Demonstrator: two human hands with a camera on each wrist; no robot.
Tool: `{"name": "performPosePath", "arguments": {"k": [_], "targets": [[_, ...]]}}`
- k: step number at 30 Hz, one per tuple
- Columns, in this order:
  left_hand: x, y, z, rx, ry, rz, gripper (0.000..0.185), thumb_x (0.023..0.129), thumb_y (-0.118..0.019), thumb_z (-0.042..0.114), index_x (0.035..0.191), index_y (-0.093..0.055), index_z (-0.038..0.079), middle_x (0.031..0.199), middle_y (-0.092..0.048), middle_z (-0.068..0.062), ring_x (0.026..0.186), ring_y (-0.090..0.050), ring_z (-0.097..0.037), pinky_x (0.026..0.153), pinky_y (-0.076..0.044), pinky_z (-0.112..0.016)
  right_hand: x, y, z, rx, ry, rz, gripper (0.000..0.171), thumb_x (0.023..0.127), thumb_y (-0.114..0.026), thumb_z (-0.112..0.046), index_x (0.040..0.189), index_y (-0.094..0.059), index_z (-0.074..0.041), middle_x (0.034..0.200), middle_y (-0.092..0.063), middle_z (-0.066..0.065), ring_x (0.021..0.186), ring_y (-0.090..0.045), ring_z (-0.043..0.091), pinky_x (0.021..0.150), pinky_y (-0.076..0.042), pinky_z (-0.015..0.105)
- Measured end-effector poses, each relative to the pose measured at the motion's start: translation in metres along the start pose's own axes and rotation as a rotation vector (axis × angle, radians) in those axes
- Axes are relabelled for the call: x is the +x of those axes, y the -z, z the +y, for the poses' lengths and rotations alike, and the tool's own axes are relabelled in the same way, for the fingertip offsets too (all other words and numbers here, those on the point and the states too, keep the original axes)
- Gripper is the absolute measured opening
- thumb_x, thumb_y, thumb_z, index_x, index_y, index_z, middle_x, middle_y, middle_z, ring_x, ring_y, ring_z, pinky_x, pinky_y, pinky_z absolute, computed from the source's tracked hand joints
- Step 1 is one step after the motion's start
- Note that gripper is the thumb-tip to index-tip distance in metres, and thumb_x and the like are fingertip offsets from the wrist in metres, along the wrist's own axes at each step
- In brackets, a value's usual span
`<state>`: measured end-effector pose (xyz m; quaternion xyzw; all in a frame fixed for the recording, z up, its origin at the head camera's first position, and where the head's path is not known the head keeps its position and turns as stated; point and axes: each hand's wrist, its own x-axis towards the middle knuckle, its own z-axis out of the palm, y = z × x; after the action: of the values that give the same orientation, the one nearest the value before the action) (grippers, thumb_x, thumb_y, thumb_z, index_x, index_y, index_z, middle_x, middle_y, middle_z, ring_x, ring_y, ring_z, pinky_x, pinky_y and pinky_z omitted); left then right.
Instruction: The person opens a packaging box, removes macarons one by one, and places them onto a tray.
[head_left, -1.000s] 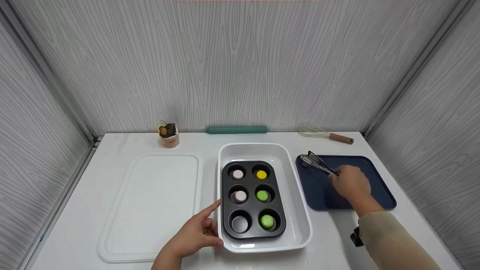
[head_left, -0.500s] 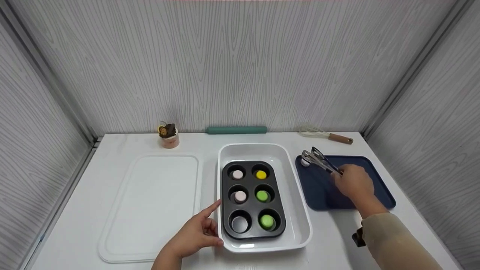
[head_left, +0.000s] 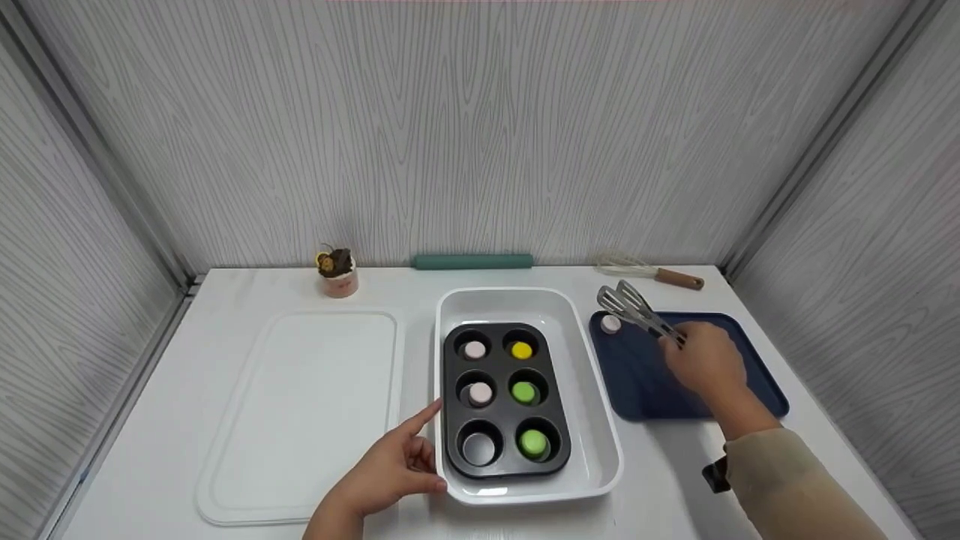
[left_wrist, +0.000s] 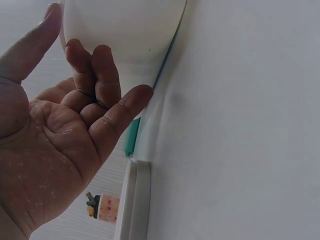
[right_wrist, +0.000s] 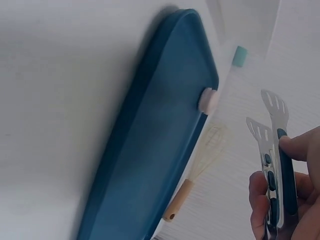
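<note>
My left hand [left_wrist: 55, 145] palm-up in close view, fingers [left_wrist: 107, 65] loosely curled against the white dish [left_wrist: 125, 35] — white board edge [left_wrist: 135, 200] below, a small potted ornament [left_wrist: 104, 207], teal roller [left_wrist: 132, 140] beyond.

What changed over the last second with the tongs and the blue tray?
The right hand lifted the tongs up and back from the blue tray's far left corner, and the pink piece they covered now lies bare there, let go. The left hand stayed at the white dish, and the muffin pan kept its five pieces.
</note>
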<state>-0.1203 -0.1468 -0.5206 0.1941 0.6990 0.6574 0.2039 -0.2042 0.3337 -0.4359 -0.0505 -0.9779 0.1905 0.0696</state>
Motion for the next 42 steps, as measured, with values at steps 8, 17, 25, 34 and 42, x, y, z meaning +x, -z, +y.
{"name": "performPosePath", "arguments": {"k": [8, 17, 25, 34, 42], "targets": [[-0.001, -0.001, -0.001, 0.000, 0.005, -0.004, 0.112, 0.077, -0.086, -0.005, 0.168, -0.021, 0.002, 0.089, -0.069, -0.011, 0.084, -0.064, -0.019, 0.078, -0.055, -0.026, -0.008, 0.003, -0.022, 0.026, 0.077, 0.072, 0.028, 0.103, -0.068, -0.026, 0.117, -0.077, -0.004, 0.089, -0.069, 0.011, 0.068, -0.059, 0.025, 0.060, -0.047, 0.045], [-0.001, -0.003, -0.002, -0.013, 0.013, -0.009, 0.112, 0.077, -0.086, -0.006, 0.168, -0.021, 0.003, 0.088, -0.068, -0.011, 0.082, -0.064, -0.018, 0.077, -0.054, -0.026, -0.020, 0.001, -0.045, 0.022, 0.192, 0.124, 0.032, 0.102, -0.071, -0.024, 0.123, -0.076, 0.000, 0.102, -0.069, 0.020, 0.081, -0.066, 0.032, 0.070, -0.053, 0.053], [0.001, -0.001, -0.004, -0.029, 0.020, 0.003, 0.114, 0.077, -0.087, -0.006, 0.169, -0.021, 0.004, 0.088, -0.068, -0.011, 0.082, -0.064, -0.019, 0.077, -0.055, -0.026, -0.025, -0.003, -0.066, 0.037, 0.287, 0.161, 0.033, 0.099, -0.076, -0.023, 0.121, -0.077, 0.001, 0.106, -0.072, 0.022, 0.089, -0.070, 0.038, 0.074, -0.056, 0.057], [0.001, -0.001, -0.002, -0.030, 0.012, -0.002, 0.114, 0.076, -0.086, -0.007, 0.168, -0.020, 0.003, 0.088, -0.068, -0.011, 0.081, -0.064, -0.018, 0.077, -0.055, -0.026, -0.030, -0.010, -0.085, 0.054, 0.332, 0.147, 0.031, 0.097, -0.079, -0.022, 0.119, -0.078, -0.001, 0.110, -0.073, 0.019, 0.089, -0.072, 0.034, 0.073, -0.057, 0.053], [0.001, 0.000, 0.000, -0.018, 0.017, 0.003, 0.114, 0.077, -0.087, -0.005, 0.169, -0.020, 0.004, 0.088, -0.068, -0.011, 0.081, -0.064, -0.018, 0.077, -0.055, -0.026, -0.037, -0.017, -0.101, 0.012, 0.372, 0.118, 0.019, 0.094, -0.082, -0.022, 0.108, -0.081, -0.007, 0.097, -0.073, 0.010, 0.076, -0.064, 0.023, 0.065, -0.053, 0.047]]}}
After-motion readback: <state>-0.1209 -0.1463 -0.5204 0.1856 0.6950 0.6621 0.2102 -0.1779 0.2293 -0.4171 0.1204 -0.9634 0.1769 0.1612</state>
